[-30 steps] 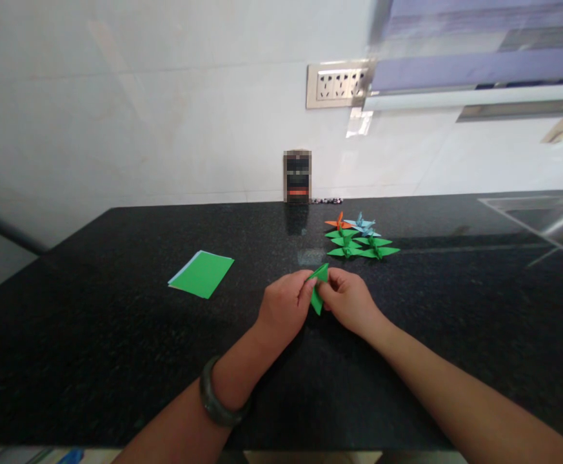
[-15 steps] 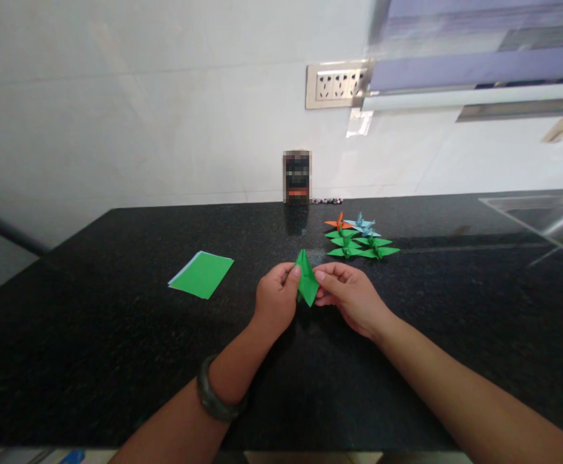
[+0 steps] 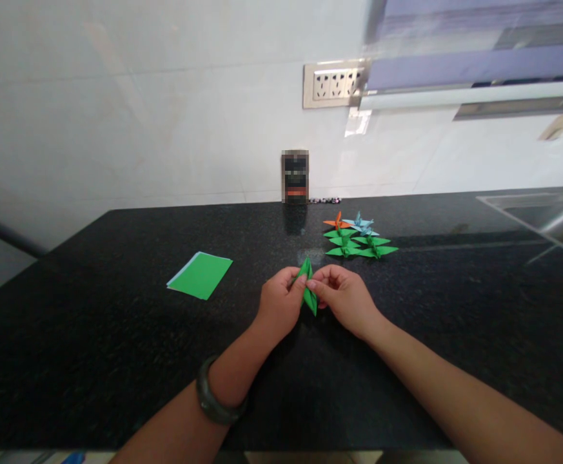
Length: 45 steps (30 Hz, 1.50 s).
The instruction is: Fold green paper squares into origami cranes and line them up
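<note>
Midway between the front and back edges of the black tabletop (image 3: 117,335), I hold a folded green paper (image 3: 310,299), its long axis running away from me, near tip leaning slightly right. My left hand (image 3: 281,298) pinches its left side; my right hand (image 3: 345,294), fingers curled, pinches its right side; neither is nearer. Toward the back edge, past my right hand, sit orange, blue and green paper birds (image 3: 345,251). Toward the left edge lies a paper stack (image 3: 201,276), green on top.
</note>
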### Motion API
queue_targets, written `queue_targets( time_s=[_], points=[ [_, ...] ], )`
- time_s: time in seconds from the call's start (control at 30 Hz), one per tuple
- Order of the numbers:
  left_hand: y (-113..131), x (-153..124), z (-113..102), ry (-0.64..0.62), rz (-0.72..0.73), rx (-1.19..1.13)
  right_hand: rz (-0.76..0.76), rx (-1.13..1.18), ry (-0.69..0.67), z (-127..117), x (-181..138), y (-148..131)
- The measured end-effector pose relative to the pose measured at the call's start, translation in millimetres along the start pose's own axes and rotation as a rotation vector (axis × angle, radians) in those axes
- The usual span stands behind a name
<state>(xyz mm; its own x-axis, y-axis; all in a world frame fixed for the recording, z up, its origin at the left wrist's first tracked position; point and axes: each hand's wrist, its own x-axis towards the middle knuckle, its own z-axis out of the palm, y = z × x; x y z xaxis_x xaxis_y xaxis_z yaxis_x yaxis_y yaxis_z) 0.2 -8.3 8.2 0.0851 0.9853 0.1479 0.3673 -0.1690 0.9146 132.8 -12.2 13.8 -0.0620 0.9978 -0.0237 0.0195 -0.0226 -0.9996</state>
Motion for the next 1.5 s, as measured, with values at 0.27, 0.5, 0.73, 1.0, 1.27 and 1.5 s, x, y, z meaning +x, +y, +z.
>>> queue_targets(
  time_s=[0.27, 0.5, 0.73, 1.0, 1.27, 1.5],
  points=[
    [3.4, -2.4, -1.4, 0.08, 0.055, 0.091, 0.007, 0.003, -0.007, 2.7, -0.6, 1.1],
    [0.4, -4.4, 0.3, -0.013, 0.11, 0.143, -0.269, -0.469, 0.105, -5.2, -0.5, 5.3],
    [1.3, -3.3, -0.8, 0.027, 0.085, 0.193, -0.332, -0.577, 0.059, -5.2, -2.8, 2.0],
    [0.5, 2.0, -7.3, 0.167, 0.006, 0.197, -0.043, -0.239, 0.0, -5.4, 0.5, 2.5],
    [-4.2, 0.5, -2.9, 0.014, 0.048, 0.04, 0.157, 0.005, 0.004, -7.4, 0.2, -10.1],
    [-2.8, 1.6, -0.1, -0.051, -0.044, -0.158, 0.227, 0.131, -0.051, -5.4, 0.6, -5.4]
  ],
)
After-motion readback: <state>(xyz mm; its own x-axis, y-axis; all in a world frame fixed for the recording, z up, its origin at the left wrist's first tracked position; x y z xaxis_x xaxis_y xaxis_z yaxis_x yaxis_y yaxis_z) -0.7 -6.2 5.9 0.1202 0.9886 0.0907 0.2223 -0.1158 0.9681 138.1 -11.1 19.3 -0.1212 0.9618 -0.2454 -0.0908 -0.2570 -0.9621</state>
